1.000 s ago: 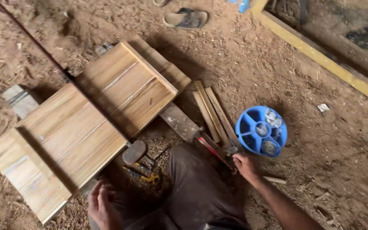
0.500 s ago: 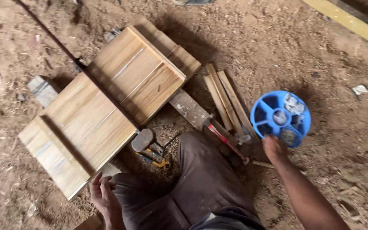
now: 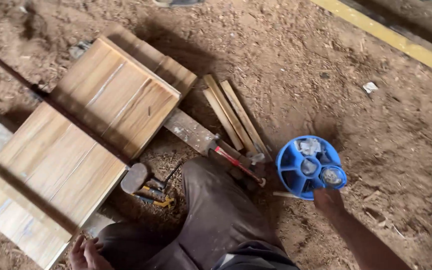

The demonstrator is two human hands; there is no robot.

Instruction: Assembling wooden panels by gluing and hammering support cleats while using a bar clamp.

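My right hand reaches out to the near rim of a round blue compartment tray that lies on the dirt and holds small metal bits. The fingertips touch the rim, and their grip is hidden. My left hand rests low by my thigh with loosely curled fingers, holding nothing. My bent knee in grey trousers is between the hands. A red-handled hammer lies just past the knee.
A large wooden panel assembly lies on the sawdust to the left. Three thin wooden strips lie beside a flat board. Small tools, one of them yellow, sit by the knee. A yellow beam runs along the far right.
My right hand has moved from beside the hammer out to the blue tray's near rim. The view has swung, so the panels and tray sit lower and further left in the picture.
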